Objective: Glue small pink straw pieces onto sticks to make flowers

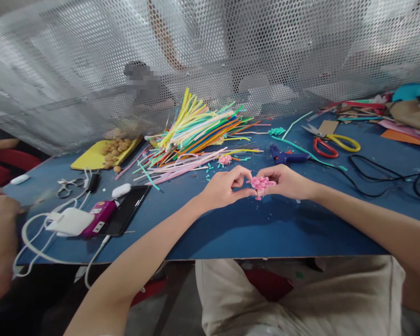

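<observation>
A small pink fuzzy piece (262, 183) made of short tufts is held between both hands, just above the blue table (210, 233). My left hand (227, 187) pinches its left side with thumb and index finger. From the right, my right hand (286, 183) has its fingers closed round the same piece. Behind my hands lie another pink tufted piece (225, 160), small teal clippings and a blue glue gun (290, 156). Farther back is a large pile of coloured pipe cleaners (199, 128).
Red-and-yellow-handled scissors (331, 140) and a black cable (378, 175) lie right. At left are a phone (129, 210), a white charger (72, 221), small scissors (70, 185) and a yellow tray (87, 156). A person's arm (0, 233) shows far left; perforated metal mesh (266, 42) stands behind.
</observation>
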The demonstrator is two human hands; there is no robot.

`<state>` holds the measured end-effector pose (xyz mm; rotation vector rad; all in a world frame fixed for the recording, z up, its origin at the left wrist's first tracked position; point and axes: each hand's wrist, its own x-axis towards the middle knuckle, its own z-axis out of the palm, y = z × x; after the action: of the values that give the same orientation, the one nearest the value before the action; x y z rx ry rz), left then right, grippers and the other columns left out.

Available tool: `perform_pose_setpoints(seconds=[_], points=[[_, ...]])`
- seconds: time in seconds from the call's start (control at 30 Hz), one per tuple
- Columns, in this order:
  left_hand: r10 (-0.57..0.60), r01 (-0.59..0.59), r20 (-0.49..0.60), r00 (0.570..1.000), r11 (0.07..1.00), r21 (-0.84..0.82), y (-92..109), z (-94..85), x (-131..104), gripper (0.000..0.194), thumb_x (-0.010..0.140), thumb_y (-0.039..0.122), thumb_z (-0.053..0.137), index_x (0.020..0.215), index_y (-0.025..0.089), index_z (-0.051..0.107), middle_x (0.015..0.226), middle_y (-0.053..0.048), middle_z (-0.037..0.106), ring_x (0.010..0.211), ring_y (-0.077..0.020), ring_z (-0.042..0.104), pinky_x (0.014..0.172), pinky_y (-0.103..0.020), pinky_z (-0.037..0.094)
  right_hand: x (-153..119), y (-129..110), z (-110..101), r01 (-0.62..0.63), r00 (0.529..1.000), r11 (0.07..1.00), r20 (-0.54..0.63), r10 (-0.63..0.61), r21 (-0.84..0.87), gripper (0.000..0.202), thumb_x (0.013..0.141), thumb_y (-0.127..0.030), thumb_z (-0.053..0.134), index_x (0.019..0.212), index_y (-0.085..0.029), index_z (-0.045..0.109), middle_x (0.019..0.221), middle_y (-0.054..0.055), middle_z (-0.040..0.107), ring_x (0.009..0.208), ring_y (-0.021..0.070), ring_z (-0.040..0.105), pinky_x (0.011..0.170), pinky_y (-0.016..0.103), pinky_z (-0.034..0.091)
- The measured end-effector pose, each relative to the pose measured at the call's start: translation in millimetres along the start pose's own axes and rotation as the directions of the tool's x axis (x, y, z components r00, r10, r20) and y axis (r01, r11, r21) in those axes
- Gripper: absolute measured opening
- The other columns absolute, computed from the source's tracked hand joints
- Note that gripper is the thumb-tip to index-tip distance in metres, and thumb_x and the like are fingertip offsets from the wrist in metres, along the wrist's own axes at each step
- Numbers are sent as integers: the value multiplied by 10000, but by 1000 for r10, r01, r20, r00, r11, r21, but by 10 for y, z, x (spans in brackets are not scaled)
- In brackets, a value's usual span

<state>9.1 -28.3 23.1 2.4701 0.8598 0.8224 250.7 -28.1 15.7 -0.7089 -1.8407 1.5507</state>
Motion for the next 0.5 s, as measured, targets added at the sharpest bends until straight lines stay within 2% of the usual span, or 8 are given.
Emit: perform_pose_setpoints(seconds=[0.13,0.33,0.5], points=[[-50,54,-42,998,995,83,-11,-14,3,588,848,756,637,1073,218,565,653,90,430,558,-82,406,576,-201,345,-18,32,-37,-11,999,999,32,12,-33,318,803,-467,829,934,-189,752,848,21,747,774,168,677,785,333,563],[-20,30,-55,998,982,188,-23,-12,2,584,865,756,618,1068,209,587,731,48,571,597,-94,525,585,-209,389,-30,44,-76,115,991,985,81,-106,-126,243,896,-420,754,871,-181,720,814,7,718,741,138,640,760,300,539],[-29,40,-54,998,976,213,-29,-8,13,637,851,803,586,1079,209,607,752,37,618,620,-104,579,599,-218,416,-44,56,-87,135,987,981,103,-122,-137,240,915,-416,733,886,-179,713,840,11,724,775,141,655,777,297,536]])
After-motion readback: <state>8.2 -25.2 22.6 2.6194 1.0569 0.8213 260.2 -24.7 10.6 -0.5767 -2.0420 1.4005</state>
